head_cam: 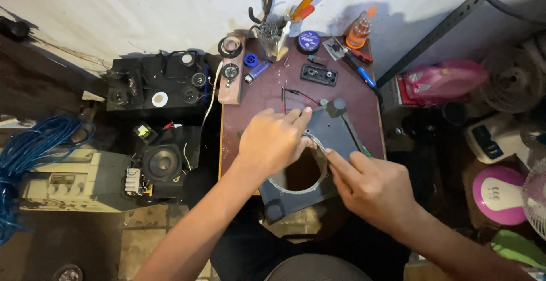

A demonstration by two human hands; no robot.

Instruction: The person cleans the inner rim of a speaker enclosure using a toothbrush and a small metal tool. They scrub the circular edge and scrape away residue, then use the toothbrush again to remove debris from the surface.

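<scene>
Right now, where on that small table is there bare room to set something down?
The clearest bare patch on the brown table lies between the wooden block and the red and black wires, above the left hand. The back edge is crowded: jar of tools, round blue tin, orange bottle. The grey panel fills the front.

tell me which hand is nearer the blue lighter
Left. The left hand lies just below the blue lighter on the table; the right hand is farther down and to the right.

A dark grey panel (335, 136) lies on the reddish-brown table (256, 96); far right an orange bottle (359, 30); far left blue cable (31, 144).
</scene>
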